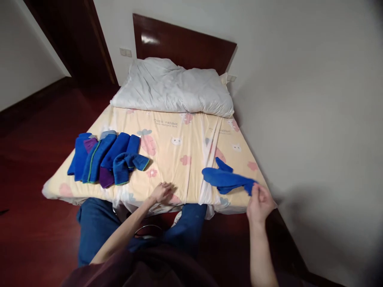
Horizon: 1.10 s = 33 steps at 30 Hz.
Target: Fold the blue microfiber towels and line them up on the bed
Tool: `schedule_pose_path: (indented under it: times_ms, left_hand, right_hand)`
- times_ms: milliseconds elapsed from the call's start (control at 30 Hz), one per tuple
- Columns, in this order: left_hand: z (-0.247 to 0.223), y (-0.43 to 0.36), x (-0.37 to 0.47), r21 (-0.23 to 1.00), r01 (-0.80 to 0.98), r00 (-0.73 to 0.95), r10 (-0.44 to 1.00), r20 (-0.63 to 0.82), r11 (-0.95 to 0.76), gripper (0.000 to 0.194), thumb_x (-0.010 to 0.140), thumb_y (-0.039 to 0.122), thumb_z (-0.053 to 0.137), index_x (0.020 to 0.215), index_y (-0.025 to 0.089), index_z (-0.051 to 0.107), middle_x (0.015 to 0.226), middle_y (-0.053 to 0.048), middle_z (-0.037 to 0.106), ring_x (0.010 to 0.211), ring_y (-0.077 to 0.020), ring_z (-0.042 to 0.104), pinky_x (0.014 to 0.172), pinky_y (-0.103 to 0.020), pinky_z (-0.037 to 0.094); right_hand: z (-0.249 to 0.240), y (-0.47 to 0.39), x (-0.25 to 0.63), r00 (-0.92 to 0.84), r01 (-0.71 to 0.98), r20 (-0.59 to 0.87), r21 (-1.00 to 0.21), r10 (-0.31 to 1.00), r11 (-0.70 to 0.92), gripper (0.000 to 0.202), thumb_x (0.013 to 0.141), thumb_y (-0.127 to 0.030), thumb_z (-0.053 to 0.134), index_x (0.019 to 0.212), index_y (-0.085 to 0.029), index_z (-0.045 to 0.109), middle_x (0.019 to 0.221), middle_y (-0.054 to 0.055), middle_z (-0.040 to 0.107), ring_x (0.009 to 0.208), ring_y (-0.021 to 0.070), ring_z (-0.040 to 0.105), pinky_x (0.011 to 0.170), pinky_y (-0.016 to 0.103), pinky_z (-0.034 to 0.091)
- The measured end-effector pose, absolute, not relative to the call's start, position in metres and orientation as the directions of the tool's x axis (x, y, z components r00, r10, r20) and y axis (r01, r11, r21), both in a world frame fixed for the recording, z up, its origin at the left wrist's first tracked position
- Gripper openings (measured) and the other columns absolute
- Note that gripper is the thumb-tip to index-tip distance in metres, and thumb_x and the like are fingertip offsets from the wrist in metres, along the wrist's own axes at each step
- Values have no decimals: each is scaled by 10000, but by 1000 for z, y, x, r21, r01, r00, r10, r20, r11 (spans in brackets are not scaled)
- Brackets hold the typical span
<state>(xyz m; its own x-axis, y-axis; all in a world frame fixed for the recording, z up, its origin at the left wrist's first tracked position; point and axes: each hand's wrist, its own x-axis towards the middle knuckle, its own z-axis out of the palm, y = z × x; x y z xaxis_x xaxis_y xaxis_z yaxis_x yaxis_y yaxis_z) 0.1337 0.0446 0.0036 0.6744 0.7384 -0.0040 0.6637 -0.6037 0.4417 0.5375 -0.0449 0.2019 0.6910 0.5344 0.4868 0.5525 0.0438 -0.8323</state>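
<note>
Between the finger and thumb of my right hand (259, 200) is the end of a blue cloth piece (224, 178), which looks like a sock or sleeve. It stretches leftward over the right side of the bed, with a narrow part sticking up behind it. My left hand (162, 192) rests at the bed's front edge, its fingers slightly curled and apart, holding nothing. Left of it lies a row of folded blue cloth pieces (119, 149), some with green edging (94, 161), and purple cloth (106, 176) shows among them.
A yellow patterned sheet (167, 149) covers the bed. At the far end a white folded quilt (176, 87) lies against the dark wooden headboard (182, 42). The wall (302, 119) runs close along the right side. My legs touch the bed's front edge.
</note>
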Motion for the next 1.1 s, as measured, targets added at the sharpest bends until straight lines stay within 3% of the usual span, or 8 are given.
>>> schedule_pose_path:
  times_ms: [133, 233, 533, 733, 833, 900, 967, 1100]
  left_hand:
    - [53, 123, 76, 299, 767, 586, 810, 36, -568, 427, 848, 32, 506, 1229, 166, 642, 1271, -143, 623, 1209, -263, 528, 1000, -391, 395]
    - [86, 177, 39, 184, 865, 488, 867, -98, -466, 457, 798, 17, 566, 1219, 167, 663, 1320, -162, 608, 1288, -287, 496, 1054, -398, 364]
    - [112, 214, -21, 40, 952, 305, 941, -143, -303, 253, 857, 130, 590, 1084, 174, 692, 969, -140, 697, 960, -283, 679, 852, -353, 475]
    - [132, 245, -90, 252, 941, -272, 947, 171, 225, 508, 943, 235, 450, 1406, 26, 446, 1256, -279, 598, 1166, -380, 604, 898, -473, 518]
    - [142, 239, -103, 355, 873, -449, 836, 317, 335, 738, 920, 326, 531, 1491, -71, 287, 1496, -381, 369, 1379, -473, 405, 1049, -597, 424]
    - [145, 219, -87, 364, 915, -319, 868, 381, 176, 701, 927, 331, 526, 1495, -32, 334, 1571, -350, 291, 1445, -469, 322, 1123, -631, 343]
    - [146, 185, -52, 391, 905, 26, 940, 340, -167, 540, 944, 308, 505, 1427, 69, 482, 1529, -264, 427, 1434, -403, 386, 1153, -597, 344]
    - [152, 79, 49, 701, 403, 693, 696, 186, -588, 489, 953, 414, 604, 1393, 206, 549, 1451, -155, 564, 1366, -296, 512, 1170, -513, 404]
  right_hand:
    - [113, -120, 457, 797, 213, 142, -975, 586, -54, 626, 747, -671, 753, 998, -98, 752, 1042, 179, 773, 978, 303, 731, 926, 441, 584]
    - [76, -162, 411, 791, 104, -20, -981, 611, -167, 633, 746, -682, 743, 1017, -111, 770, 1075, 169, 778, 996, 322, 736, 897, 420, 602]
    - [75, -172, 397, 822, 57, -79, -974, 564, -219, 652, 652, -732, 775, 948, -153, 813, 1066, 141, 791, 1020, 361, 742, 873, 413, 626]
    - [100, -153, 403, 792, 111, -29, -975, 610, -191, 614, 683, -692, 779, 952, -141, 803, 1038, 142, 794, 988, 336, 748, 862, 396, 623]
    - [103, -145, 393, 760, 139, -10, -974, 650, -178, 566, 731, -661, 763, 962, -145, 796, 1035, 144, 792, 964, 321, 753, 852, 392, 622]
    - [108, -138, 383, 717, 190, 36, -971, 697, -145, 513, 777, -629, 742, 957, -152, 787, 1026, 146, 789, 957, 310, 752, 865, 398, 617]
    - [120, -129, 372, 651, 265, 112, -960, 751, -87, 441, 837, -585, 707, 945, -163, 776, 1014, 143, 782, 955, 292, 744, 876, 396, 610]
    - [164, -110, 348, 459, 420, 287, -904, 841, 79, 263, 952, -437, 629, 942, -202, 747, 972, 98, 751, 934, 231, 716, 893, 359, 581]
